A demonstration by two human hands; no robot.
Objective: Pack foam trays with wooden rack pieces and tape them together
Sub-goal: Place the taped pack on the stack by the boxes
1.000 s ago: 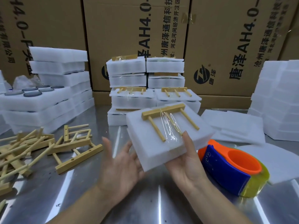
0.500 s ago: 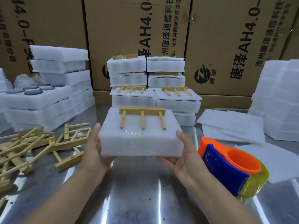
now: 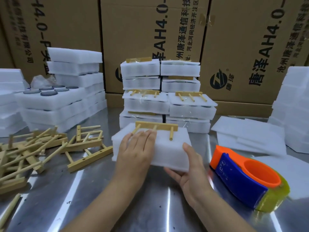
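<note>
A white foam tray pack (image 3: 172, 148) with a wooden rack piece (image 3: 157, 127) taped on top is held just above the steel table, in front of me. My left hand (image 3: 135, 151) lies flat on its top, fingers over two of the rack's pegs. My right hand (image 3: 190, 166) cups the pack's near right corner from below, thumb up its side. An orange and blue tape dispenser (image 3: 247, 178) lies on the table to the right, not touched.
Finished taped packs are stacked behind (image 3: 160, 91). Loose wooden rack pieces (image 3: 41, 148) are heaped at the left. Foam trays with dark discs (image 3: 50, 99) stand far left, thin foam sheets (image 3: 247, 136) and a foam stack (image 3: 294, 106) at the right. Cardboard boxes (image 3: 150, 39) wall the back.
The pack turned from tilted to level and dropped lower toward the table. My left hand went from open below it, to its left side, to flat on top.
</note>
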